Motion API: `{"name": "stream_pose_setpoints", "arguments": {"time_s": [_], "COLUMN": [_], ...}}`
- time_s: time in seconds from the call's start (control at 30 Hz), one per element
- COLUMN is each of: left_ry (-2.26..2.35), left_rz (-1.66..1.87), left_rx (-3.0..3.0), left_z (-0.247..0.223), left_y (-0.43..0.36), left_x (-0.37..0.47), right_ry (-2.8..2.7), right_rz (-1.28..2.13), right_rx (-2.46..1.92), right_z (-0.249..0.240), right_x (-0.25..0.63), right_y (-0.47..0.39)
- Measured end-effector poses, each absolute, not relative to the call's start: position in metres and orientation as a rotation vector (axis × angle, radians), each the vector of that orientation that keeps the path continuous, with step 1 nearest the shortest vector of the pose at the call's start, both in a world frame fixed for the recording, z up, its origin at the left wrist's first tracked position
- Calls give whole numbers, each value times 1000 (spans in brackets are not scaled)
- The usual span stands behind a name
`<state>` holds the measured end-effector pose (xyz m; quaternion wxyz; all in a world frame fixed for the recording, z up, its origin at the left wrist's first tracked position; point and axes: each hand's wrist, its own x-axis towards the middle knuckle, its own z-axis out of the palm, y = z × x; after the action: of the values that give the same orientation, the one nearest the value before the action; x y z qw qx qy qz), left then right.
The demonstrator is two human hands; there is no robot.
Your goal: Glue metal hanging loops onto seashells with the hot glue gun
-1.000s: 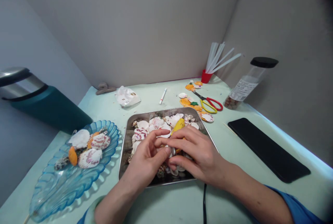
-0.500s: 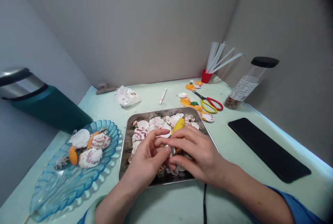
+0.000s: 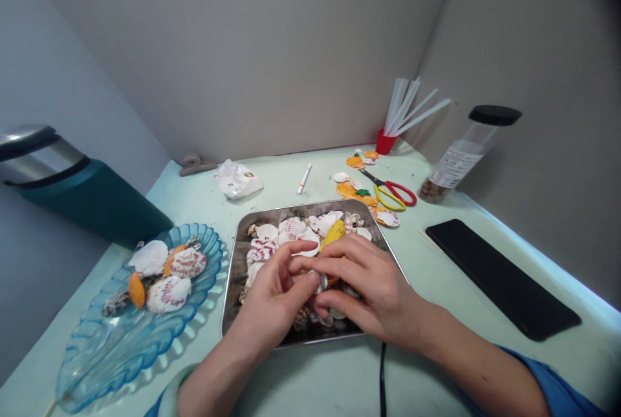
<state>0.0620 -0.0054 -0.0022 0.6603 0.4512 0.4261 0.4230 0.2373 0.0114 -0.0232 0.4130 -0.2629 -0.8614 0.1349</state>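
My left hand and my right hand meet over the near half of a metal tray. Between their fingertips is a small pale shell, partly hidden; both hands are closed on it. Beneath and beyond them the tray is filled with white and purple-streaked scallop shells and small spiral shells. A yellow piece lies among them, just past my right fingers. My hands cover part of the tray's contents.
A blue leaf-shaped dish with several shells stands left, beside a teal bottle. Beyond the tray lie a white packet, a marker, orange shell pieces and scissors. A jar and black phone are right.
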Motion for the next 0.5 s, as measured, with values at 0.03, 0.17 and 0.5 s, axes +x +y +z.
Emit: {"name": "stream_pose_setpoints", "arguments": {"time_s": [0.03, 0.17, 0.5], "left_ry": [961, 970, 982], "left_rz": [956, 955, 956], "left_rx": [1020, 1015, 1009], "left_z": [-2, -2, -3], "left_y": [-6, -6, -5], "left_x": [62, 62, 62], "right_ry": [-2166, -2169, -2173], "right_rz": [335, 320, 332], "right_rx": [-661, -669, -659], "right_z": [-24, -24, -23], "right_x": [237, 237, 237], "right_y": [12, 12, 12]}}
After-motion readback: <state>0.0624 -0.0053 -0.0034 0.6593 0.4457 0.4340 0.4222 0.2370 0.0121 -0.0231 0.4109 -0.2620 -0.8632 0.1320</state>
